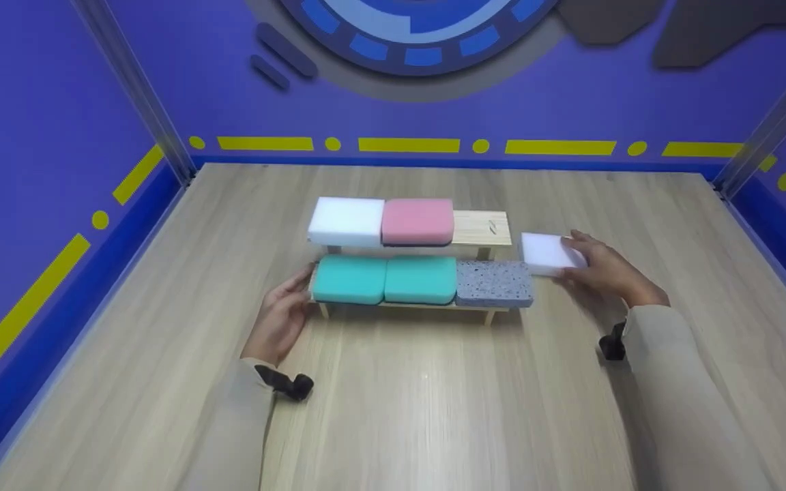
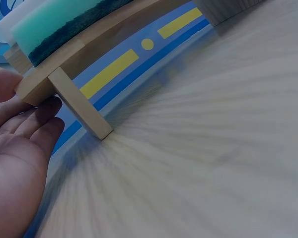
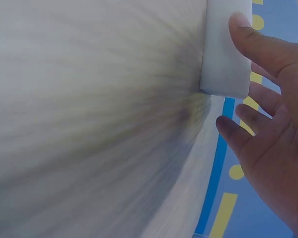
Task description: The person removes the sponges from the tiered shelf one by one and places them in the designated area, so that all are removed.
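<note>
A low wooden stand [image 1: 482,227] has a back shelf and a lower front shelf. On the back one sit a white sponge block [image 1: 346,219] and a pink sponge [image 1: 418,221], with bare wood to their right. Along the front lie two teal sponges, the left sponge [image 1: 350,279] and the right sponge [image 1: 421,279], beside a grey speckled block [image 1: 494,283]. My left hand [image 1: 280,320] grips the front shelf's left end [image 2: 35,89], thumb above and fingers below. To the right of the stand, my right hand [image 1: 604,268] pinches another white sponge block [image 3: 226,54] between thumb and fingers.
The stand rests on a wood-grain table [image 1: 427,395]. A blue wall [image 1: 420,116] with yellow marks rises along the back edge, and similar panels close off the left and right sides. Each wrist wears a black strap-on camera.
</note>
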A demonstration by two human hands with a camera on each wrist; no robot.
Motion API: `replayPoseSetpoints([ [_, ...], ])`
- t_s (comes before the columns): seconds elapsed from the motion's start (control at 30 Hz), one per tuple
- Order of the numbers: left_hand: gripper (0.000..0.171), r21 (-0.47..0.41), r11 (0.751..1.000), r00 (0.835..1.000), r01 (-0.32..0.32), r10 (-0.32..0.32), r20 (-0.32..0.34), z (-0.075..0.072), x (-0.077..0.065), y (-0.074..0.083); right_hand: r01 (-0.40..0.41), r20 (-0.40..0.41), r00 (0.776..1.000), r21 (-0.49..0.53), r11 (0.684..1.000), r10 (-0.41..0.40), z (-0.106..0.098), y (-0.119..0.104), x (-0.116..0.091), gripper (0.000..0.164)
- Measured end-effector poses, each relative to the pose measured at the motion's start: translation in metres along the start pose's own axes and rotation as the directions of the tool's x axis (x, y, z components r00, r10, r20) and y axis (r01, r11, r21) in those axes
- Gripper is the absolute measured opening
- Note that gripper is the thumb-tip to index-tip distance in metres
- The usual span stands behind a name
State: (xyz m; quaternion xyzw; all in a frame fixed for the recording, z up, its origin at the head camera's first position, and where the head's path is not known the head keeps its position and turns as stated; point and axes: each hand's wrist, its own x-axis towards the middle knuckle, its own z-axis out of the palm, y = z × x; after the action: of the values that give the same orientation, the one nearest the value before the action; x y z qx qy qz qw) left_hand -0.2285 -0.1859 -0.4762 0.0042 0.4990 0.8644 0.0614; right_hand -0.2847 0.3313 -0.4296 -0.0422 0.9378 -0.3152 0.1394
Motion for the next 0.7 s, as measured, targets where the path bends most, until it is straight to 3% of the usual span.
replayPoseSetpoints([
  [0.7,0.060,0.001,1.000,1.000,-0.002,0.002,-0.002,0.001,0.001,-0.001,0.123,-0.066,0.990,-0.069,0.990,-0.127,-0.014,-0.009,-0.005,0.074],
])
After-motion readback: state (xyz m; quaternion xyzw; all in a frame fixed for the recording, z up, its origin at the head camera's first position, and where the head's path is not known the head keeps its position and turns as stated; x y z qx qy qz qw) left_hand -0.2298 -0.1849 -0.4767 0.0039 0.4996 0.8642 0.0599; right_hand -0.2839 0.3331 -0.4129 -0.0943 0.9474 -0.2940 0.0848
